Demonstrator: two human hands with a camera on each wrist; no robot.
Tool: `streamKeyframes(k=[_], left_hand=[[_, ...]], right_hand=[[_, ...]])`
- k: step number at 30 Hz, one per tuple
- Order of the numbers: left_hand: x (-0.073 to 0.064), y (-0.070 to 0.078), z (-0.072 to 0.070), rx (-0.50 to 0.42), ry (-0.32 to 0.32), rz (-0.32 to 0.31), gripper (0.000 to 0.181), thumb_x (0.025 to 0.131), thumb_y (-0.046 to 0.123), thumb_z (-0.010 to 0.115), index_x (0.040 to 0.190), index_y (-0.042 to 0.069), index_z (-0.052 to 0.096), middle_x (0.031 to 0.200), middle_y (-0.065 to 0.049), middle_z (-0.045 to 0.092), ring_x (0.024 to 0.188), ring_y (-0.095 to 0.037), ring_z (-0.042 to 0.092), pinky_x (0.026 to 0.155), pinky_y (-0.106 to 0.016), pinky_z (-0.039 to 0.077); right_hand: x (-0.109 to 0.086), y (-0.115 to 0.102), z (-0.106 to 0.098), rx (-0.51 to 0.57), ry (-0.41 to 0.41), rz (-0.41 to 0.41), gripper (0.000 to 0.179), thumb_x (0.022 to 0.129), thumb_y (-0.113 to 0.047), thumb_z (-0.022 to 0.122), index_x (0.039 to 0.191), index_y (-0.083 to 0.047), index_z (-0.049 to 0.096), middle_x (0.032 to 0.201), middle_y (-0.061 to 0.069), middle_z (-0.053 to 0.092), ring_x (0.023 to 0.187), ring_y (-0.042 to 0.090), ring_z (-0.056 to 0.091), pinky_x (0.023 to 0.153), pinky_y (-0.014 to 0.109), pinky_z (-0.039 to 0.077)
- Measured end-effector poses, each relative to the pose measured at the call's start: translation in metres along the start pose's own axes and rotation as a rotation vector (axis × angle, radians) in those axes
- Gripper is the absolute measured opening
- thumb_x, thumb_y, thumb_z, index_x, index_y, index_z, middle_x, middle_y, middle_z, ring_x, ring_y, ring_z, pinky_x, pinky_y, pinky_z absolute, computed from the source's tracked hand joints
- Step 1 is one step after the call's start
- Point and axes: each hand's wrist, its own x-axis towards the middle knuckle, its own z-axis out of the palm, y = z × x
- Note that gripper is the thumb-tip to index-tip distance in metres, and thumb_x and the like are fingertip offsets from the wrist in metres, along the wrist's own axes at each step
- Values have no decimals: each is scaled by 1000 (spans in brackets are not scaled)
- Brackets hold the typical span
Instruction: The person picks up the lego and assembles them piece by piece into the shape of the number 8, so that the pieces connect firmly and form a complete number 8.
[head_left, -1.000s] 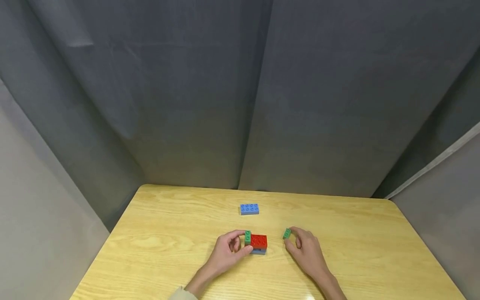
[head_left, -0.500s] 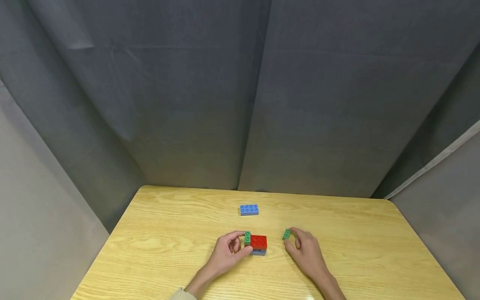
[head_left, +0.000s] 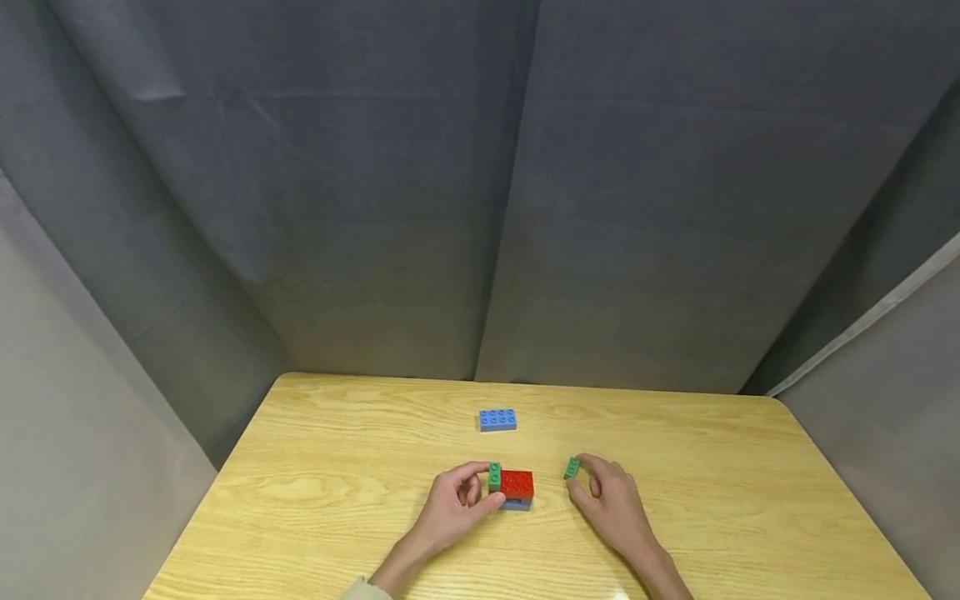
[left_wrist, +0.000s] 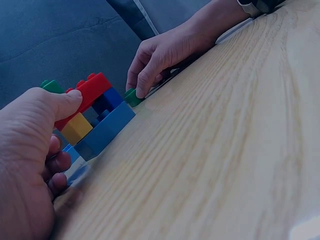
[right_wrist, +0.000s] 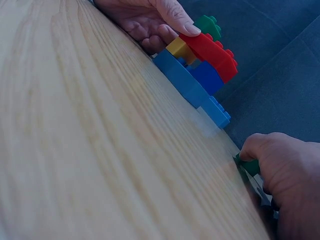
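The left hand (head_left: 450, 504) is steadying a stack (head_left: 517, 487) of toy blocks on a wooden table (head_left: 300, 500) while the right hand (head_left: 615, 504) is pinching 1 loose green block (head_left: 572, 468).

The left thumb is resting against the red block (left_wrist: 97, 85), and a finger is touching the top green block (head_left: 495, 477); a yellow block (left_wrist: 77, 129) and a blue base (left_wrist: 106, 134) are sitting underneath. The loose green block is staying apart, right of the stack; whether it is touching the table is unclear. 1 spare blue block (head_left: 498, 419) is lying farther back. Good handling probably means bracing the stack firmly and pinching the loose block by its sides, leaving its studs clear.
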Motion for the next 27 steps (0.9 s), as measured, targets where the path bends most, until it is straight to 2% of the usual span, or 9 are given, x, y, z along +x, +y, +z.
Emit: streamKeyframes(k=[11, 22, 27], left_hand=[[0, 0, 0, 16, -1, -1, 42, 94, 25, 81, 132, 10, 69, 74, -20, 50, 60, -5, 38, 61, -15, 38], [1, 0, 0, 7, 0, 7, 39, 95, 23, 80, 131, 11, 70, 74, -21, 49, 59, -5, 37, 60, -15, 37], [1, -1, 1, -7, -3, 24, 38, 95, 21, 79, 131, 9, 70, 73, -20, 49, 59, -4, 37, 59, -14, 38]], right_hand=[[0, -2, -1, -1, -2, 7, 37, 94, -18, 77, 126, -1, 71, 65, -12, 39, 61, 8, 36, 61, 26, 34], [0, -3, -1, -30, -9, 1, 34, 94, -20, 77, 125, -7, 72, 64, -13, 38, 64, 8, 36, 73, 34, 34], [1, -4, -2, -21, -13, 8, 34, 93, -19, 78, 125, -6, 73, 64, -13, 38, 66, 9, 38, 72, 33, 34]])
